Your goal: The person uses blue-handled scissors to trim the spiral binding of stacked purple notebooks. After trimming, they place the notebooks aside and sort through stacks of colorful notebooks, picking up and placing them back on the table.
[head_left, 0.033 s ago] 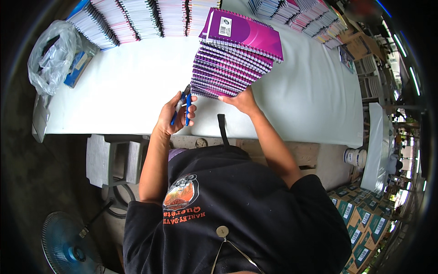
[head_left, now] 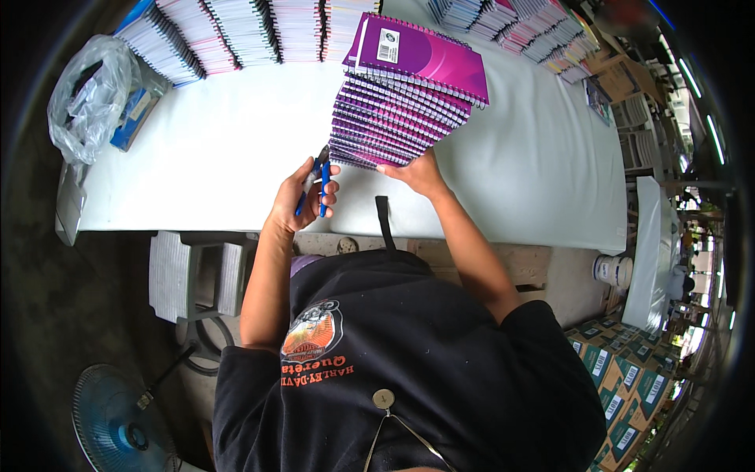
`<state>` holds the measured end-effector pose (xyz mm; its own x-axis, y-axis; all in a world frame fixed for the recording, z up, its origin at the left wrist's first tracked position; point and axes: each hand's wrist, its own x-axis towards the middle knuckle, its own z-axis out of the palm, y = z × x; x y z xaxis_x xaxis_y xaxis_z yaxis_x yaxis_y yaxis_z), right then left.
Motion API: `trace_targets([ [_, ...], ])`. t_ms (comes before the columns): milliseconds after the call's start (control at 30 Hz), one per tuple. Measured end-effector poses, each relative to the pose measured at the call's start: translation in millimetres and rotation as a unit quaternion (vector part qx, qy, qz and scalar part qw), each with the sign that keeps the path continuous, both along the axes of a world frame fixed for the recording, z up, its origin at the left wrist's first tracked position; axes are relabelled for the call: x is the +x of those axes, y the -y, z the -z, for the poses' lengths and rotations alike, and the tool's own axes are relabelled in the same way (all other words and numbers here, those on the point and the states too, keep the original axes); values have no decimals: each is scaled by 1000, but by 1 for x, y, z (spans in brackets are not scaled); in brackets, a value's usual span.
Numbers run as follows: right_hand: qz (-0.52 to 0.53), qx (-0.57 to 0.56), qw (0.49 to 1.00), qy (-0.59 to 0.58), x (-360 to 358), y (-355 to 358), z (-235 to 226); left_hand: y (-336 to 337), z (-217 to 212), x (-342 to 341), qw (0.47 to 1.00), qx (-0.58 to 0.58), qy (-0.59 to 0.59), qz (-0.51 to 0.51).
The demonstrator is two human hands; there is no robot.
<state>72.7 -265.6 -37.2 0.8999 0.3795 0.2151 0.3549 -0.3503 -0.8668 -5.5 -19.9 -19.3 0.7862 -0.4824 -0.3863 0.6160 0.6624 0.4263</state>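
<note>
Little has shifted since the earlier frame: both hands stay where they were at the near edge of the white table [head_left: 197,157]. One pair of blue-handled pliers [head_left: 318,182] sits in the left hand [head_left: 303,197], fingers curled closed around the handles, its long axis running away from the person, nose tipped up toward the single tall stack of purple spiral notebooks [head_left: 405,98]. That stack leans away to the right, bindings facing the person. The right hand [head_left: 421,173] presses flat against the stack's base, fingers extended. Several rows of notebooks [head_left: 244,31] line the far edge; bare tabletop lies open left and right.
</note>
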Motion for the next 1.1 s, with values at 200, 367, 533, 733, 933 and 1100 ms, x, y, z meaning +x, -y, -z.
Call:
trace_targets([
  [200,7,-4,1000,-2,-1,2,2,4,-3,-1,994,106,15,6],
  [367,5,-25,998,49,1,4,6,7,2,-3,999,-42,-7,-8],
  [533,13,-75,994,74,1,5,3,-9,28,8,963,-256,18,86],
  [733,17,-122,988,96,-4,6,1,22,8,-1,715,676,175,43],
  [933,67,-23,990,125,-9,5,30,11,6,-11,998,47,26,33],
  [1100,67,-34,991,114,-10,4,31,4,18,-7,996,-75,27,28],
])
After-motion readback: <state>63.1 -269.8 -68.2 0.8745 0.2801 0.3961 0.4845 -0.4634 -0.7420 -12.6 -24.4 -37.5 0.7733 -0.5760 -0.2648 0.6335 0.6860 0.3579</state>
